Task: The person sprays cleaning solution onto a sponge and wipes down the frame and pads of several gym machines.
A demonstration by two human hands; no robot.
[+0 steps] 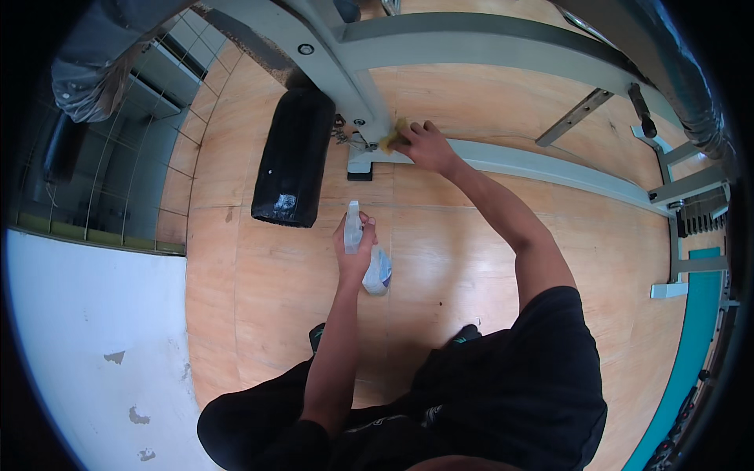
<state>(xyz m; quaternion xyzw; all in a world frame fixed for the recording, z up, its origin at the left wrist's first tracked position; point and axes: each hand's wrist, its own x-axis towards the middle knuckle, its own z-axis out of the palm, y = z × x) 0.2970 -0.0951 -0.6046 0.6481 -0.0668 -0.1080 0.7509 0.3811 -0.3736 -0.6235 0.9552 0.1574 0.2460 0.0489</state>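
My left hand (354, 244) is closed around the neck of a clear plastic spray bottle (377, 275), its whitish trigger head pointing away from me over the floor. Farther forward and to the right, my right hand (425, 146) holds a yellowish cloth or sponge (396, 135) against the lower end of a light grey steel upright (368, 100), where it meets the base beam (512, 162) of a gym machine. A small chain hangs beside that joint. The black padded roller (293, 159) is to the left of it.
A wire mesh (194, 141) and a white wall (100, 329) with chipped paint stand at the left. Overhead, a grey frame bar (471, 41) crosses the view. Weight plates (701, 224) and a teal strip (698, 306) lie at the right.
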